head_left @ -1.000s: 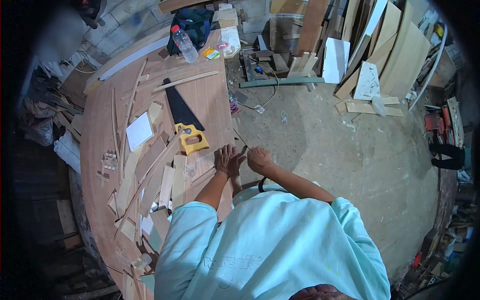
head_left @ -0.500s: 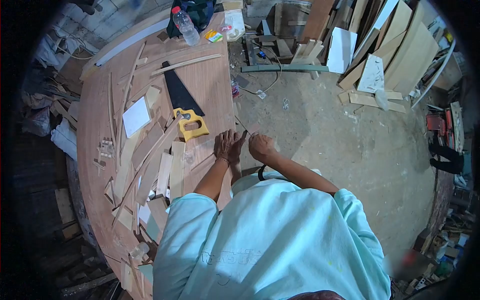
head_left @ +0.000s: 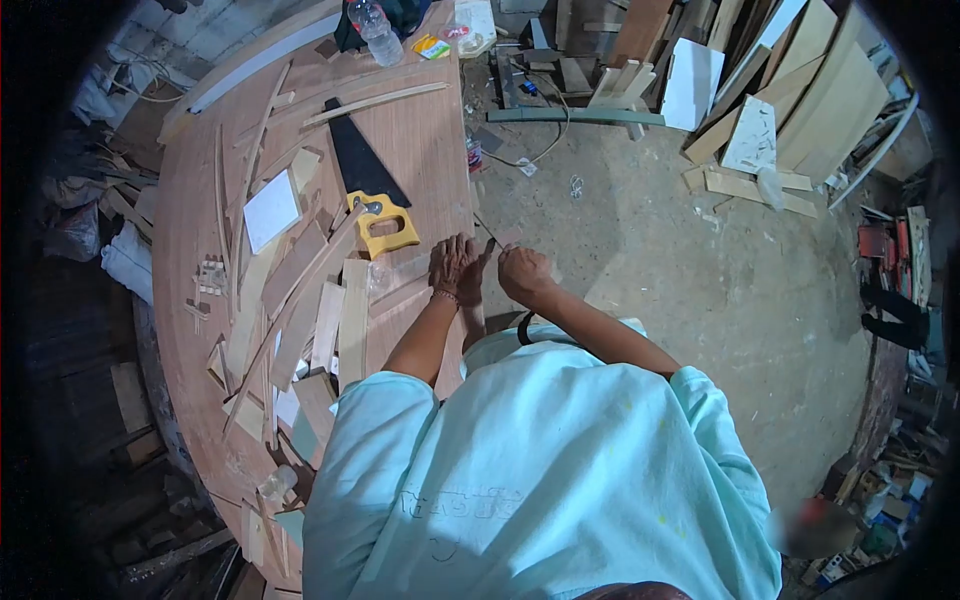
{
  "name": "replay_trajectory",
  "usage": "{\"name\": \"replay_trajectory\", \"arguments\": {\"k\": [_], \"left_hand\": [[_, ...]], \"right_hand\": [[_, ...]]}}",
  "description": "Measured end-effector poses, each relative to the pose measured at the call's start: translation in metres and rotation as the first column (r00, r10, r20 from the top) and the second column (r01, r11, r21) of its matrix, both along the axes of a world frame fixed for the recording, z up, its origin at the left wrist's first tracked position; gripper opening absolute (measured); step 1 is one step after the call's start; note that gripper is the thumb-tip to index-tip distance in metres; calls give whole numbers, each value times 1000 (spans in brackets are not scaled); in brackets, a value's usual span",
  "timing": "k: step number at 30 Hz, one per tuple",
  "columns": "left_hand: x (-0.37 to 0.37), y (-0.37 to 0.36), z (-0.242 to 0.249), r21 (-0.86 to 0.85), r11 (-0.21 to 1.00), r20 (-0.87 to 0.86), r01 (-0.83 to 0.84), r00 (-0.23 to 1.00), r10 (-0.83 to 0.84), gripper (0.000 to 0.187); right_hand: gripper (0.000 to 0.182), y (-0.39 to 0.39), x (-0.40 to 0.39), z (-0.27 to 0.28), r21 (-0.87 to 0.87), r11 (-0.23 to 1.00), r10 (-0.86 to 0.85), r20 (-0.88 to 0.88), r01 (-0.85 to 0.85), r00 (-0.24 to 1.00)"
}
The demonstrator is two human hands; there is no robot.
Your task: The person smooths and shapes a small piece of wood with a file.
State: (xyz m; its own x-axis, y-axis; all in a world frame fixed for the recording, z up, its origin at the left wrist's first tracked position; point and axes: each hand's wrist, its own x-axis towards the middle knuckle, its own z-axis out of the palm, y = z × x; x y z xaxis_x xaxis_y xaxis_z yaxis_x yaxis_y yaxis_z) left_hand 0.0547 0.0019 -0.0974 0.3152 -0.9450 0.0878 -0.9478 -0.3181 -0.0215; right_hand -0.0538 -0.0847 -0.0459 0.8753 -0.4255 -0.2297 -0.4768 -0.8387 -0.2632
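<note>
Concrete floor (head_left: pixel 700 290) on the right, and to the left of it a broad wooden workbench (head_left: pixel 420 140), with a right edge running forward past both hands. On the bench, left of the forearms, a loose spread of wood offcuts (head_left: pixel 353 320). Forward of these, well inside the right edge, a handsaw (head_left: pixel 365 170) lying flat, yellow handle toward the left hand, dark blade slanting away, forward and left. At the bench's right edge, the left hand (head_left: pixel 455 265), back upward and fingers bent, nearer to the saw handle than the right; hidden underneath, so impossible to tell whether grasping or merely resting. Just beside, to the right and beyond that edge, the right hand (head_left: pixel 525 275), clenched around the near end of a thin strip (head_left: pixel 488 230). Directly ahead of that fist, long axis slanting forward and left, far end close to the bench's right edge; too slender to identify further.
</note>
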Motion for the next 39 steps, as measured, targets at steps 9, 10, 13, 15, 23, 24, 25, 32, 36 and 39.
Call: {"name": "replay_trajectory", "arguments": {"k": [9, 10, 13, 15, 23, 24, 25, 32, 36, 39], "left_hand": [[-1, -7, -14, -26, 988, -149, -153, 978, 147, 27], [0, -7, -19, -76, 986, -138, -147, 981, 135, 27], [-2, -6, -16, -127, 982, -113, -138, 986, 124, 26], [-4, -8, -12, -131, 982, -103, -138, 987, 125, 26], [-3, -6, -9, -108, 989, -87, -104, 992, 95, 28], [-2, -6, -10, -105, 989, -87, -107, 991, 98, 28], [-2, -6, -11, -84, 990, -115, -109, 988, 99, 28], [-1, -8, -12, -1, 988, -178, -156, 972, 153, 34], [3, -7, -25, -115, 989, -74, -93, 994, 85, 31], [-2, -6, -12, -82, 991, -114, -102, 989, 92, 30]], "right_hand": [[21, 5, 2, 44, 157, 980, -102, -111, 119, 989], [20, 5, 6, 40, 159, 982, -80, -160, 106, 984], [20, 5, 4, 35, 158, 984, -52, -156, 77, 986], [20, 3, -1, 35, 150, 987, -46, -103, 61, 994], [20, 5, -4, 31, 84, 994, -60, -86, 67, 994], [20, 2, -2, 29, 88, 994, -56, -87, 64, 995], [20, 0, -1, 25, 84, 994, -60, -43, 63, 997], [22, 6, 0, 17, 83, 992, -91, -53, 95, 994], [16, 10, -10, 28, 59, 984, -171, -1, 170, 985], [21, -2, 5, 14, 48, 998, -27, -26, 28, 999]]}}
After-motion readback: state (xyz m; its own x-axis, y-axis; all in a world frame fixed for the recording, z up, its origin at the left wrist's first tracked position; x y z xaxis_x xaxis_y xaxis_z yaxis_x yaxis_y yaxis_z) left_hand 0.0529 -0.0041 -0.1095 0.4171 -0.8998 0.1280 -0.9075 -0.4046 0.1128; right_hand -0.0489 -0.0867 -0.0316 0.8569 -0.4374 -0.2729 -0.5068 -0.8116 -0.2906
